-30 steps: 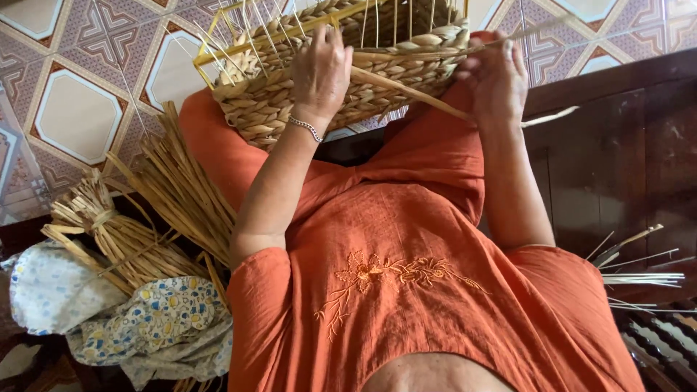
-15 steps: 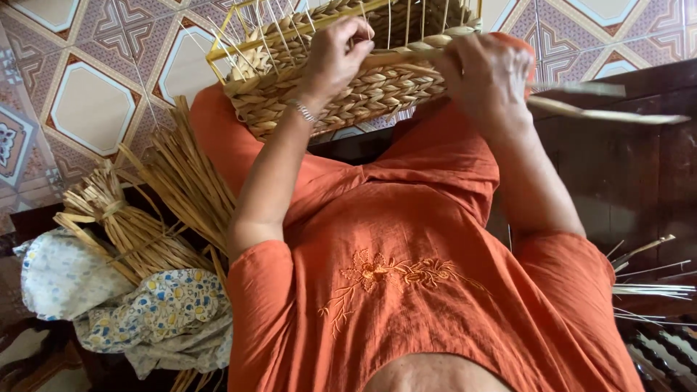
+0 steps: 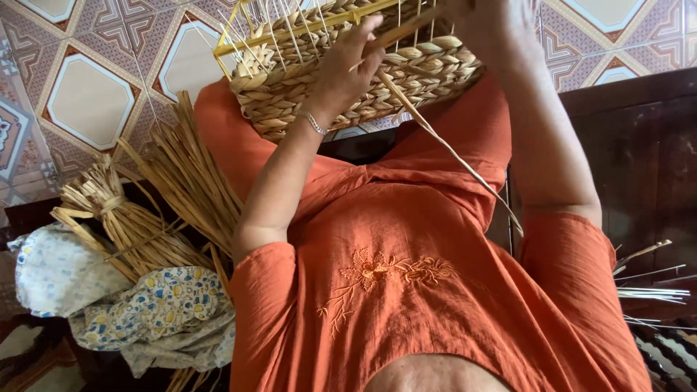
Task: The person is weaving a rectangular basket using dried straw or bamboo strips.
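Both hands work at the half-woven tan straw basket on a yellow wire frame (image 3: 363, 65), at twelve o'clock on the lap. The left hand (image 3: 348, 69) curls closed over the basket's woven wall, pinching a long pale straw strand (image 3: 450, 149) that trails toward four o'clock. The right hand (image 3: 497, 25) is cut off by the top edge; its grip cannot be made out. A bundle of dry straw (image 3: 145, 210) lies at nine o'clock.

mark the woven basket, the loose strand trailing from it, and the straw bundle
woven basket (image 3: 406, 76), head view, braided side wall.
loose strand (image 3: 450, 149), head view, mid-length over the orange shirt.
straw bundle (image 3: 123, 218), head view, just below its tie.
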